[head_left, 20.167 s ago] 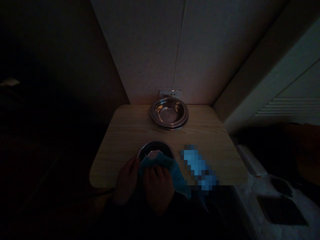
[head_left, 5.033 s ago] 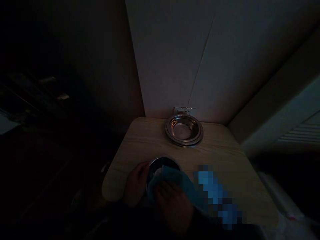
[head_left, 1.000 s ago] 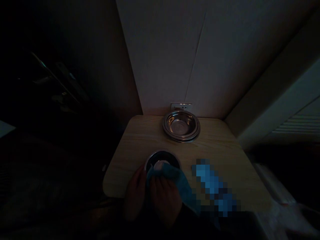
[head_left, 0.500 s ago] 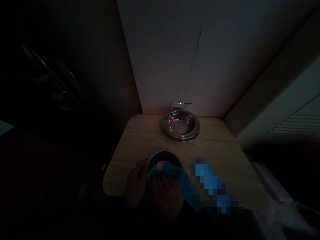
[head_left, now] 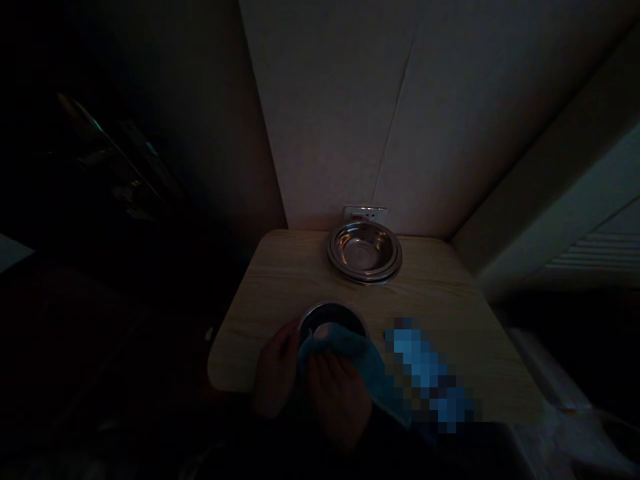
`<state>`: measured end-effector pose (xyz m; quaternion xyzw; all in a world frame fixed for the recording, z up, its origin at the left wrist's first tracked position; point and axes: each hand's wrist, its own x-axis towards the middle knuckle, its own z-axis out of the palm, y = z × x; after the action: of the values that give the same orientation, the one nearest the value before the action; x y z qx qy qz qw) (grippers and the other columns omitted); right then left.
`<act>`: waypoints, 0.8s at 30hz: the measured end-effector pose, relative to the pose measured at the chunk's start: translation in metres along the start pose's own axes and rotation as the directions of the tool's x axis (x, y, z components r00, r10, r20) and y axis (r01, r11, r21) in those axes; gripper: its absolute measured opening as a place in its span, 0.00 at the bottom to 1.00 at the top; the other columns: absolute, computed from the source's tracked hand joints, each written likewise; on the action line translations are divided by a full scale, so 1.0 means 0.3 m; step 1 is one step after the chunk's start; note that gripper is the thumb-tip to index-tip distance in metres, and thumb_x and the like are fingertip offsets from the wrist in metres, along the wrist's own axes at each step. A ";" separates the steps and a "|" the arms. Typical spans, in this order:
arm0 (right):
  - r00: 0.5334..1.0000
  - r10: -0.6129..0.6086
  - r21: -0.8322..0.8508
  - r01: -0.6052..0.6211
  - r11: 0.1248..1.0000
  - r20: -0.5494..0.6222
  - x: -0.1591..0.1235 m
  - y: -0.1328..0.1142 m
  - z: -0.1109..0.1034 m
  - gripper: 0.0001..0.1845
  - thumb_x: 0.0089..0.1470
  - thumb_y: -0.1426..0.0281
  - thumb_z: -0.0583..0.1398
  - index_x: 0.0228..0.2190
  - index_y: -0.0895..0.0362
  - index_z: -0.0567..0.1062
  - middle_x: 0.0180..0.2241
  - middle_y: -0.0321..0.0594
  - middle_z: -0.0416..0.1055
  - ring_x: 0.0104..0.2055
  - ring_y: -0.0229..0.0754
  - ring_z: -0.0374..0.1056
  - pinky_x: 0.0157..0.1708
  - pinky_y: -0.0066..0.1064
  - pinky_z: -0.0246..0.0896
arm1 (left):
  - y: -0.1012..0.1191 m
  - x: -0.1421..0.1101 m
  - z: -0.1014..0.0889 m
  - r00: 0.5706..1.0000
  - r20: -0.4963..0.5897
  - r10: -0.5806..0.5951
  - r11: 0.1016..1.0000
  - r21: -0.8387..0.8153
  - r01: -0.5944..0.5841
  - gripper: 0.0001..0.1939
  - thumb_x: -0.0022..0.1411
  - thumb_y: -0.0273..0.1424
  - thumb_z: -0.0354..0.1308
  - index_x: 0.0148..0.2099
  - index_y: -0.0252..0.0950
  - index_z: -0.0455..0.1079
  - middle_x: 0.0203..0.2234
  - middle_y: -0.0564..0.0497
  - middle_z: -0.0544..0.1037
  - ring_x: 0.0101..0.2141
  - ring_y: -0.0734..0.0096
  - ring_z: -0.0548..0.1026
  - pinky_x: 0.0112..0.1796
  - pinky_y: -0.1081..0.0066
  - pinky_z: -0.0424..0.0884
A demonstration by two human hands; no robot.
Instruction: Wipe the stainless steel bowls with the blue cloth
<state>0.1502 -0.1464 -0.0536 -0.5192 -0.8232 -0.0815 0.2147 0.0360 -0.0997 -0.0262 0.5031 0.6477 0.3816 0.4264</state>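
A round metal bowl (head_left: 334,309) sits near the front of a wooden table, its near side hidden by cloth and hands. My left hand (head_left: 277,369) grips the bowl's left rim, thumb on the edge. With my right hand (head_left: 340,397) I press a blue-green cloth (head_left: 371,363) into the bowl's near side; the fingers are bent over the fabric. The cloth drapes from the bowl toward the lower right. Dim light leaves the fingertips hard to see.
Several nested metal bowls (head_left: 364,253) stand at the table's back, before a wall socket (head_left: 376,213). A pixelated blue object (head_left: 423,363) lies on the right of the wooden table (head_left: 270,280). A pale wall (head_left: 330,120) rises behind.
Over the last second the bowl has shifted slightly right with both hands. My right hand keeps the cloth against its near inside. The stacked bowls stay in place; the view has moved a little.
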 end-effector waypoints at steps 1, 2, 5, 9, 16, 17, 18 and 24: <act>0.999 0.045 -0.020 -0.045 0.999 -0.013 0.010 -0.027 0.014 0.11 0.55 0.78 0.51 0.38 0.66 0.71 0.31 0.49 0.73 0.34 0.46 0.68 0.32 0.37 0.61 | 0.002 0.000 -0.002 1.000 -0.009 0.003 1.000 0.003 -0.003 0.21 0.57 0.39 0.49 0.46 0.32 0.72 0.44 0.44 0.77 0.46 0.63 0.74 0.49 0.66 0.66; 0.997 0.068 -0.030 -0.069 0.997 -0.026 0.017 -0.043 0.022 0.11 0.55 0.78 0.51 0.38 0.66 0.71 0.31 0.50 0.73 0.34 0.47 0.68 0.31 0.37 0.61 | 0.003 0.002 -0.006 1.000 -0.017 0.009 1.000 0.003 -0.009 0.20 0.57 0.39 0.49 0.46 0.32 0.72 0.44 0.44 0.77 0.45 0.63 0.74 0.49 0.65 0.67; 1.000 -0.011 -0.009 0.011 1.000 -0.008 0.010 -0.021 0.006 0.13 0.56 0.78 0.50 0.41 0.67 0.70 0.32 0.50 0.73 0.35 0.46 0.68 0.32 0.37 0.61 | 0.003 0.016 -0.020 0.999 0.000 0.040 0.999 -0.003 -0.040 0.19 0.57 0.38 0.50 0.45 0.34 0.73 0.43 0.46 0.78 0.45 0.62 0.74 0.49 0.64 0.67; 0.974 -0.225 0.063 0.226 0.972 -0.019 -0.035 0.097 -0.059 0.15 0.58 0.79 0.47 0.43 0.65 0.69 0.33 0.47 0.73 0.37 0.45 0.68 0.36 0.37 0.60 | -0.001 0.037 -0.020 0.997 0.049 0.060 0.998 -0.004 -0.060 0.19 0.57 0.39 0.51 0.45 0.35 0.73 0.43 0.47 0.78 0.46 0.63 0.74 0.49 0.65 0.67; 0.995 -0.097 -0.030 0.098 0.995 0.018 -0.011 0.024 -0.029 0.11 0.56 0.78 0.51 0.40 0.65 0.70 0.29 0.47 0.72 0.32 0.46 0.67 0.30 0.37 0.59 | 0.000 0.046 -0.001 0.999 0.014 0.051 0.999 -0.008 -0.051 0.18 0.57 0.38 0.51 0.45 0.35 0.74 0.43 0.48 0.78 0.45 0.64 0.74 0.50 0.64 0.66; 0.998 -0.058 -0.036 0.059 0.998 0.019 -0.004 0.006 -0.021 0.11 0.56 0.78 0.51 0.39 0.65 0.70 0.29 0.47 0.71 0.32 0.46 0.67 0.30 0.37 0.59 | 0.002 0.048 -0.006 0.998 0.017 0.052 0.999 0.001 -0.052 0.18 0.57 0.38 0.51 0.44 0.35 0.74 0.42 0.48 0.79 0.45 0.63 0.75 0.50 0.64 0.67; 0.999 -0.038 -0.033 0.038 0.999 0.021 0.000 -0.003 -0.017 0.11 0.56 0.78 0.51 0.40 0.66 0.70 0.29 0.47 0.71 0.32 0.46 0.67 0.30 0.37 0.59 | 0.004 0.052 -0.013 0.998 0.031 0.061 0.998 0.008 -0.061 0.18 0.56 0.38 0.51 0.44 0.35 0.75 0.42 0.48 0.79 0.44 0.63 0.75 0.49 0.64 0.67; 0.969 -0.247 0.085 0.246 0.966 0.008 -0.030 0.087 -0.065 0.12 0.59 0.78 0.49 0.42 0.64 0.70 0.31 0.44 0.72 0.35 0.43 0.66 0.36 0.36 0.58 | 0.016 0.088 -0.037 0.985 0.146 0.089 0.996 -0.005 -0.090 0.19 0.56 0.39 0.52 0.45 0.35 0.74 0.44 0.47 0.78 0.45 0.63 0.74 0.50 0.64 0.66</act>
<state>0.1820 -0.1489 -0.0424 -0.4042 -0.8860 -0.0683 0.2165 0.0239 -0.0737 -0.0223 0.5587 0.5917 0.3618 0.4548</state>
